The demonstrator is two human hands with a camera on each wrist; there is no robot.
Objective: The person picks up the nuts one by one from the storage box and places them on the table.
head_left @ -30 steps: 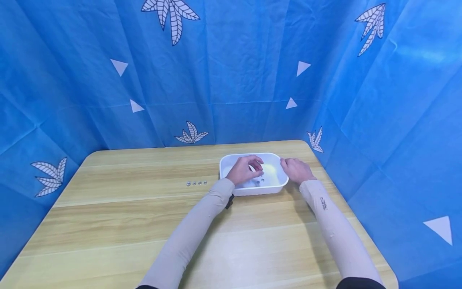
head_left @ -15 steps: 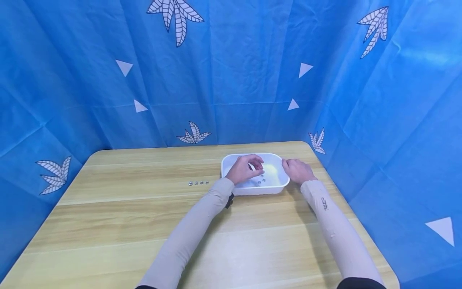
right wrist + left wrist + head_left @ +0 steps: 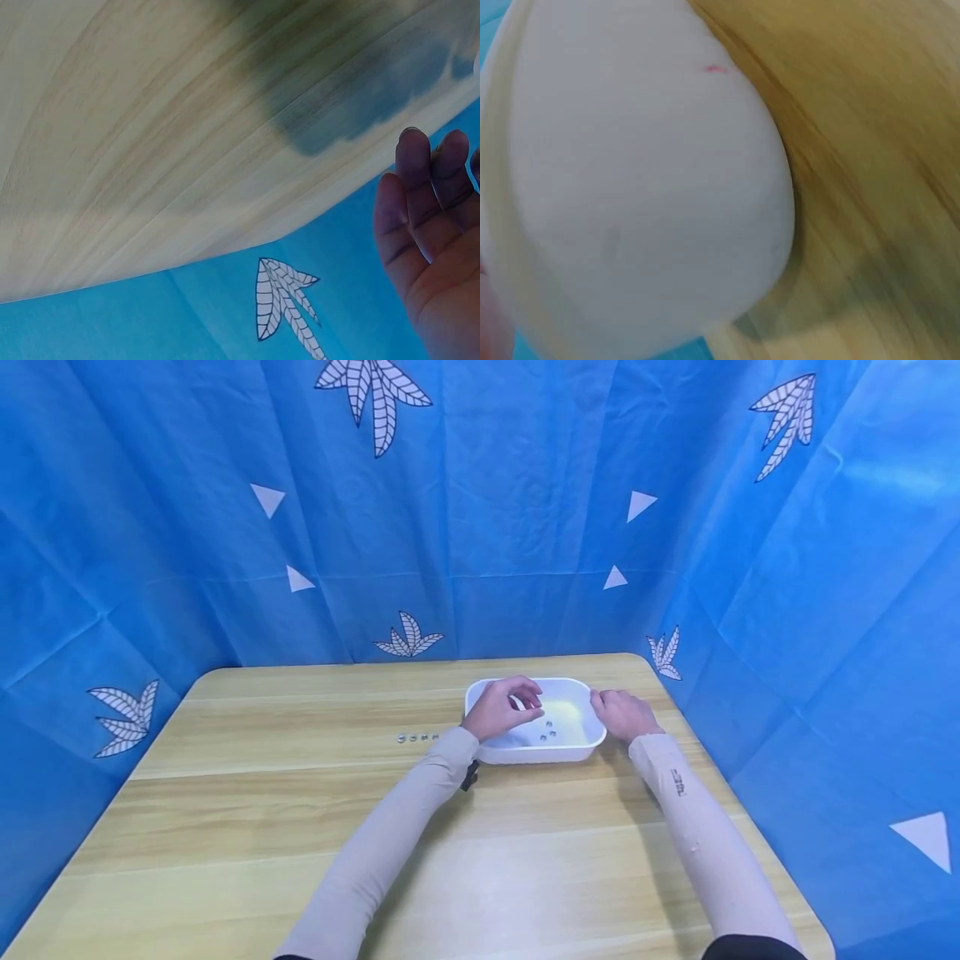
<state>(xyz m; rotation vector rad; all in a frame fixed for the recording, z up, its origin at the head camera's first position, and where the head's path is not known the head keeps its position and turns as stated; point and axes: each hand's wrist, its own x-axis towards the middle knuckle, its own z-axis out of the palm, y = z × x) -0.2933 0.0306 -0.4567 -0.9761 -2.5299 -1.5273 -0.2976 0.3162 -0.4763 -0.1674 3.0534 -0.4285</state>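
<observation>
In the head view a white plastic tray stands towards the back right of the table. Inside it lie 3 small shiny metal pieces, too small to identify. My left hand is over the tray's left part, thumb and fingers bent in a loose C with a gap between the tips; nothing shows between them. At the tray's right rim my right hand holds the edge, thumb on top. Other right-hand fingers hang loosely curved in the right wrist view. The left wrist view is mostly filled by the tray's outer wall.
Left of the tray, several similar shiny pieces lie in a row on the wooden table, the last close to my left sleeve. A blue patterned curtain rises behind and along the right edge.
My left hand has drawn slightly left and its thumb and fingers have parted a little. One more piece shows in the tray than a second ago. My right hand stays on the rim.
</observation>
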